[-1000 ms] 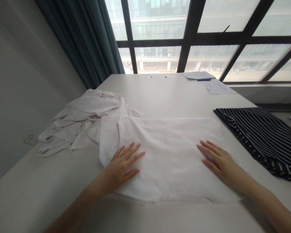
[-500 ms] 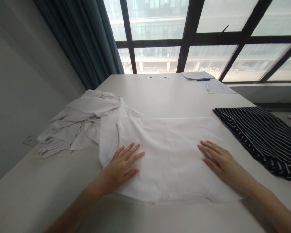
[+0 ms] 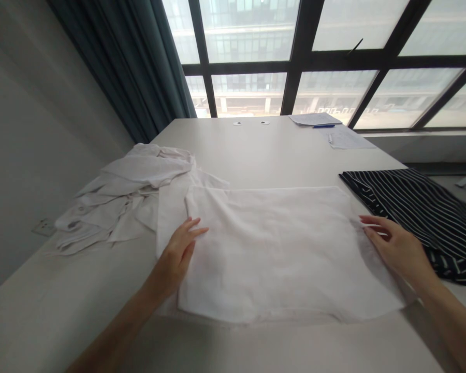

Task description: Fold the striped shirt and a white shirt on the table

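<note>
A white garment (image 3: 272, 248) lies spread in a folded, roughly rectangular layer in front of me, with soft wrinkles across it. My left hand (image 3: 180, 248) rests at its left edge, fingers stretched and slightly apart over the fabric. At the opposite side, my right hand (image 3: 398, 246) pinches the right edge between thumb and fingers, and the cloth there is raised a little. A crumpled heap of white fabric (image 3: 140, 178) lies beyond my left hand; whether it belongs to the same garment I cannot tell.
A black-and-white striped garment (image 3: 415, 212) lies at the table's right edge. Papers (image 3: 314, 119) and a blue pen (image 3: 323, 126) are at the far right of the white table (image 3: 248, 155). A wall socket (image 3: 44, 227) is low on the left wall.
My right hand has moved right from lying flat on the cloth to pinching its edge, lifting it slightly. My left hand has slid left to the fold's left edge.
</note>
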`<action>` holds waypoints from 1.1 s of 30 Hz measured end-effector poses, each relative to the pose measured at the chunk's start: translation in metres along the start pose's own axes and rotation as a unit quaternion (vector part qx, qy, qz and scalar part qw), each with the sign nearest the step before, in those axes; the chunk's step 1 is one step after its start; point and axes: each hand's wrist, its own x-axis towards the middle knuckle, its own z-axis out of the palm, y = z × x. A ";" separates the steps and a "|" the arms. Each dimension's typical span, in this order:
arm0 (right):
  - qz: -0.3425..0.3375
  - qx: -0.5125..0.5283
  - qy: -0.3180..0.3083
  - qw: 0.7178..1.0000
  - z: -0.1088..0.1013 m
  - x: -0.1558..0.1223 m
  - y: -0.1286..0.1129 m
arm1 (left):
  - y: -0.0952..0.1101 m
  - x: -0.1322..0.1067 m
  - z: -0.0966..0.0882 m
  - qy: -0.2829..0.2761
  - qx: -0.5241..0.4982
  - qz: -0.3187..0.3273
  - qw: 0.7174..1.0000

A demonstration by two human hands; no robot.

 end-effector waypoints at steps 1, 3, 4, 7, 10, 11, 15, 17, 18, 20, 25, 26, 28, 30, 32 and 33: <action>0.015 0.000 -0.005 1.000 -0.001 0.000 0.000 | 0.000 0.001 -0.001 0.013 -0.028 -0.023 0.999; 0.034 0.001 -0.016 0.999 -0.002 0.000 -0.001 | 0.000 0.003 -0.003 0.036 -0.082 -0.077 0.993; 0.040 0.003 -0.020 0.999 -0.002 0.001 -0.001 | 0.000 0.004 -0.004 0.049 -0.113 -0.108 0.986; 0.049 0.016 -0.030 0.998 -0.003 0.001 -0.001 | 0.001 0.006 -0.006 0.085 -0.215 -0.207 0.951; 0.064 0.031 -0.031 0.997 -0.003 0.001 -0.001 | 0.002 0.008 -0.007 0.107 -0.275 -0.264 0.918; 0.070 0.037 -0.028 0.996 -0.002 0.001 -0.002 | 0.002 0.009 -0.007 0.111 -0.282 -0.270 0.914; 0.085 0.074 -0.018 0.993 -0.001 -0.001 -0.006 | 0.000 0.010 -0.006 0.112 -0.286 -0.271 0.912; 0.092 0.091 -0.030 0.991 0.000 -0.001 -0.006 | -0.001 0.010 -0.006 0.106 -0.282 -0.275 0.913; 0.096 0.097 -0.036 0.990 0.000 -0.001 -0.006 | -0.002 0.010 -0.006 0.103 -0.280 -0.278 0.913; 0.097 0.102 -0.041 0.989 0.000 0.000 -0.005 | -0.002 0.010 -0.006 0.098 -0.273 -0.283 0.914; 0.088 0.089 -0.057 0.991 0.003 0.001 0.000 | -0.006 0.010 -0.005 0.096 -0.243 -0.277 0.925; 0.087 0.084 -0.060 0.991 0.003 0.001 0.001 | -0.007 0.010 -0.005 0.096 -0.239 -0.274 0.927; 0.077 0.077 -0.056 0.992 0.005 0.001 0.003 | -0.007 0.010 -0.004 0.096 -0.232 -0.268 0.930; 0.060 0.076 -0.048 0.994 0.007 0.002 0.006 | -0.007 0.010 -0.005 0.100 -0.232 -0.269 0.929; 0.046 0.076 -0.043 0.995 0.008 0.002 0.007 | -0.006 0.010 -0.006 0.101 -0.244 -0.282 0.922; 0.041 0.074 -0.043 0.995 0.009 0.002 0.008 | -0.005 0.011 -0.007 0.096 -0.252 -0.290 0.918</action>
